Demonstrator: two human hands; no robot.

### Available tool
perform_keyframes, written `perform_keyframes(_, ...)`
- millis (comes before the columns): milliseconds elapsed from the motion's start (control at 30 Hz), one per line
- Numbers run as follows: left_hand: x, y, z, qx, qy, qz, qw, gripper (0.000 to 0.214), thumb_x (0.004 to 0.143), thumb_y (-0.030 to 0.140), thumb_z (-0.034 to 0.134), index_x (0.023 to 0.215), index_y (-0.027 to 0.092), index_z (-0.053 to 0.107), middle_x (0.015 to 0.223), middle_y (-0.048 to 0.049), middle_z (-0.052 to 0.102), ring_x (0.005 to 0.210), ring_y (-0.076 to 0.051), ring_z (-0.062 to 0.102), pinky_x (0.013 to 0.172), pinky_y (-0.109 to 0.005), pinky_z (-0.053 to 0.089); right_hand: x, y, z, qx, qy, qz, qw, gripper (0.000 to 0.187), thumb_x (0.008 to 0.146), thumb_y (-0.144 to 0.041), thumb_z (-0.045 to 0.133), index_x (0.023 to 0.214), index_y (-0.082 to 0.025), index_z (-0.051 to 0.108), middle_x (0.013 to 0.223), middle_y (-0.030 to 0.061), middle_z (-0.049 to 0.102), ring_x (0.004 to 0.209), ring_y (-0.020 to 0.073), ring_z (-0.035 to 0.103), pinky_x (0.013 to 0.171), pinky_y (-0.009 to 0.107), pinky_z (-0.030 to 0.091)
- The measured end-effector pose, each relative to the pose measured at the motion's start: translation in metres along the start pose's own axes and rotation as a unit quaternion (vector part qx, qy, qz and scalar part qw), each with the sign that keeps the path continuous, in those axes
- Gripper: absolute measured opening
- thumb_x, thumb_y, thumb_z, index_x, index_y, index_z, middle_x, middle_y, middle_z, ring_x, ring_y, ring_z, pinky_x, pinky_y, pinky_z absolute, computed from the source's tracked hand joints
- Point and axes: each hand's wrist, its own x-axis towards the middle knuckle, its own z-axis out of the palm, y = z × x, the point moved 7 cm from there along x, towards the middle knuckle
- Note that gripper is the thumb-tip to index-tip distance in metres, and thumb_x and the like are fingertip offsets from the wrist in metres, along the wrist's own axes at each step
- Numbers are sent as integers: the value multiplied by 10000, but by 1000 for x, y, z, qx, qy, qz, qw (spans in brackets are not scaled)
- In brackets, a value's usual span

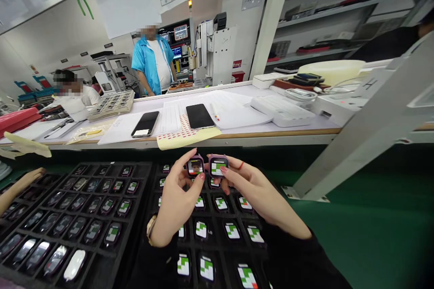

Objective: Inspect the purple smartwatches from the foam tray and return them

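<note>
My left hand [181,194] grips a small purple-cased smartwatch [195,167] between thumb and fingers, its screen lit with a camera-like picture. Beside it, my right hand [246,180] holds a second purple smartwatch [219,165], which shows green and white blocks; my right thumb lies on its screen. The two watches are side by side, raised above a black compartment tray [213,214]. In that tray sit several more watches with green and white screens, a few with red patches. My forearms hide part of the tray.
Another black tray [98,253] at left holds rows of watches, mostly dark-screened. Another person's hand [29,178] reaches in at far left. On the bench ahead lie two phones [145,124] and papers [233,115]. A slanted white post [366,113] stands at right. A person in blue [149,61] stands beyond.
</note>
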Motion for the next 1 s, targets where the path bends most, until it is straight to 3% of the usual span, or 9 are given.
perform_keyframes(367, -1, 1, 1, -12, -5, 4, 1000, 519, 882, 243, 693, 1382, 280, 558, 1309, -48, 649, 1092, -162, 657, 858, -215, 553, -4, -8, 5, -5, -18, 7, 1000, 650, 822, -518, 804, 1324, -170, 579, 1128, 109, 683, 642, 132, 544, 610, 275, 494)
perform_keyframes(567, -1, 0, 0, -7, -2, 0, 1000, 530, 886, 250, 695, 1394, 265, 547, 1289, -52, 653, 1047, -146, 657, 833, -204, 548, -5, -11, 3, -32, -2, -4, 999, 614, 857, -578, 749, 1297, -170, 620, 997, 89, 701, 640, 156, 555, 604, 302, 493)
perform_keyframes(700, 0, 0, -1, -12, -3, 1, 1000, 533, 887, 244, 692, 1398, 264, 540, 1287, -48, 651, 1022, -134, 655, 820, -197, 547, -4, -11, 4, -15, -11, -5, 1000, 614, 836, -534, 794, 1299, -177, 606, 1119, 106, 691, 652, 139, 565, 599, 282, 508)
perform_keyframes(1000, -1, 0, 1, -18, -4, -2, 1000, 540, 881, 247, 697, 1397, 249, 538, 1306, -66, 646, 1111, -171, 658, 855, -219, 559, -6, -12, 5, -33, -17, 5, 999, 664, 835, -549, 786, 1341, -168, 589, 1122, 122, 679, 703, 166, 592, 613, 300, 540)
